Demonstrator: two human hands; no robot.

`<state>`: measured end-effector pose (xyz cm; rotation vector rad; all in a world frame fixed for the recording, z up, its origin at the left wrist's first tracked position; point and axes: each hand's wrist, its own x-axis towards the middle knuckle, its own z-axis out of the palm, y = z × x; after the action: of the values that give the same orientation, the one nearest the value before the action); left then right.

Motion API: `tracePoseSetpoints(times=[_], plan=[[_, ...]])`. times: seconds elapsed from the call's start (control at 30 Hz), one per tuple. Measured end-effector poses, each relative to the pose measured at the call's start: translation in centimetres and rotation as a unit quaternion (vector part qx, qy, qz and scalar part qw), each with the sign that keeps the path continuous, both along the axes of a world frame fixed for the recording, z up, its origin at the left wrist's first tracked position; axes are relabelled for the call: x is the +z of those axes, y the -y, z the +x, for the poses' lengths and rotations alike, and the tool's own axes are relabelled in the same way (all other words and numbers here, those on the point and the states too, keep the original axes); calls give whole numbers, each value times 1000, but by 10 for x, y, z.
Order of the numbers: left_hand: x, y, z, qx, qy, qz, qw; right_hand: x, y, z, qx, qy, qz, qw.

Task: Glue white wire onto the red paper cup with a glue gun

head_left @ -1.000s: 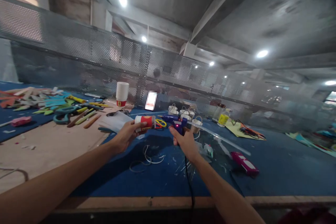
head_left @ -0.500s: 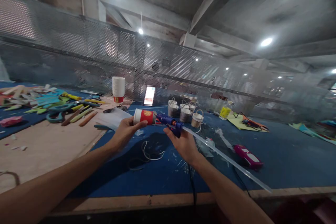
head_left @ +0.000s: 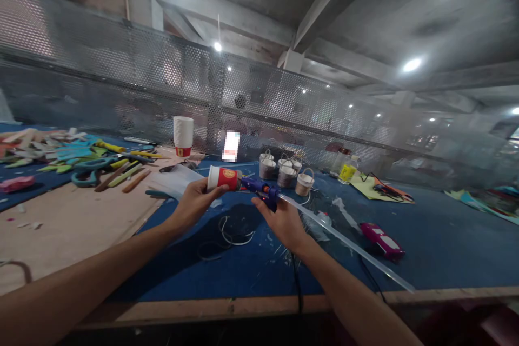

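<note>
My left hand (head_left: pixel 194 201) is closed around a red and white paper cup (head_left: pixel 224 178) that lies on its side in the air above the blue table (head_left: pixel 182 275). In my right hand (head_left: pixel 285 223) is a blue hot glue gun (head_left: pixel 259 188), its nozzle at the cup's right end. A long clear glue stick (head_left: pixel 344 239) sticks out of the gun's back toward the lower right. Whether the nozzle touches the cup, I cannot tell. Beneath the hands lies a loop of pale cord (head_left: pixel 235 242).
Several small buckets with handles (head_left: pixel 286 173) stand behind the gun. A stack of paper cups (head_left: pixel 183 134) is at the back left, near scissors (head_left: pixel 87 172). On the right lie a magenta device (head_left: pixel 381 240) and a bottle with a yellow label (head_left: pixel 347 171). Mesh (head_left: pixel 259 100) runs behind.
Both hands keep their hold, with the cup and glue gun almost in the same place. The glue stick's free end has shifted slightly up and left.
</note>
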<state>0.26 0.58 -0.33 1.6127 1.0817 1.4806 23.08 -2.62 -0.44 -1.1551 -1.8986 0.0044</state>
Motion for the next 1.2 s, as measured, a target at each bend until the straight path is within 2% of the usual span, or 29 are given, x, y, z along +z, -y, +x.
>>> tracePoseSetpoints(times=[0.93,1.2], plan=[[1,-1,0,-8,14,-8,1000,-2,-1,1,-20,16,-2,1000],[-3,-3,-3,-8,6,-9,1000,-2,-1,1,-14,13,-5,1000]])
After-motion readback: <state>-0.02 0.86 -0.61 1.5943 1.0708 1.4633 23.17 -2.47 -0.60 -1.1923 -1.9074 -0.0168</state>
